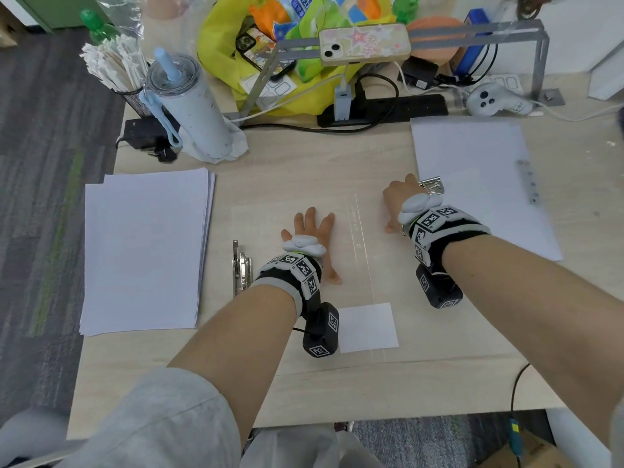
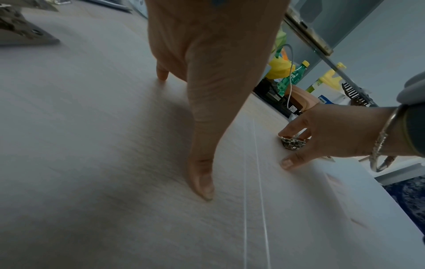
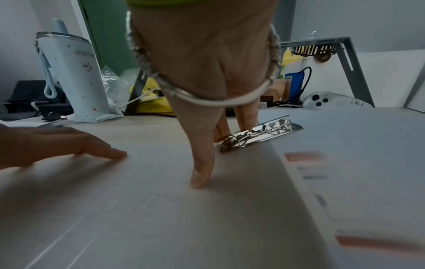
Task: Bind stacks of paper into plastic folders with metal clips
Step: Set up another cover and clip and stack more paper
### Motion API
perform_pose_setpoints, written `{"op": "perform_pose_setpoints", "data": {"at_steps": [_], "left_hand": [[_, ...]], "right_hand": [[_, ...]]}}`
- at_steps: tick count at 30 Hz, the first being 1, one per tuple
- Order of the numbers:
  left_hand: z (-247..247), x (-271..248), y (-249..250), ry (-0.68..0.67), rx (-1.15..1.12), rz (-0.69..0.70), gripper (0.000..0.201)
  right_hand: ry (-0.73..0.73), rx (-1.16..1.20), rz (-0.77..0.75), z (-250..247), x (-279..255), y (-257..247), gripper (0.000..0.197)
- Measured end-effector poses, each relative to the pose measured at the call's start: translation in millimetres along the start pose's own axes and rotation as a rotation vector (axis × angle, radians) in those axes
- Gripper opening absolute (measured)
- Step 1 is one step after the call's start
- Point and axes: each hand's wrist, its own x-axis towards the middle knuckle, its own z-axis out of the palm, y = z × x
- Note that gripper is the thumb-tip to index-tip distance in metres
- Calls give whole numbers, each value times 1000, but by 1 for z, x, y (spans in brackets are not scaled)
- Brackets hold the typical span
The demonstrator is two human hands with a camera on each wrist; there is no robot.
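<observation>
Fingertips of the right hand rest on a shiny metal clip, thumb spread apart and pressing the clear plastic folder; the grip is loose, not wrapped round the clip. Left hand lies flat, fingers straight and splayed, on the same glossy, creased folder, open on the pale wood-grain table. White paper stack lies left; more clips sit beside it.

Left hand lies flat with fingers spread; right hand reaches forward, its fingers extended downward.
</observation>
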Motion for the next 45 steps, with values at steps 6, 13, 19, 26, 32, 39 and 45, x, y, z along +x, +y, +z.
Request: {"op": "perform_pose_setpoints", "data": {"at_steps": [6, 13, 19, 26, 32, 39, 45], "left_hand": [[0, -3, 1, 23, -27, 11, 135], [1, 0, 0, 18, -31, 12, 137], [-3, -2, 3, -23, -29, 14, 138], [-6, -6, 4, -51, -19, -4, 135], [-1, -9, 3, 37, -63, 18, 134], [5, -10, 1, 21, -48, 12, 134], [10, -30, 5, 93, -95, -47, 115]], "right_hand": [[-166, -37, 47, 6, 17, 1, 39], [-97, -25, 38, 12, 13, 5, 45], [17, 68, -7, 13, 7, 12, 85], [199, 337, 12, 22, -17, 36, 66], [288, 480, 274, 28, -22, 69, 77], [237, 523, 328, 45, -26, 90, 88], [273, 415, 285, 46, -46, 69, 79]]}}
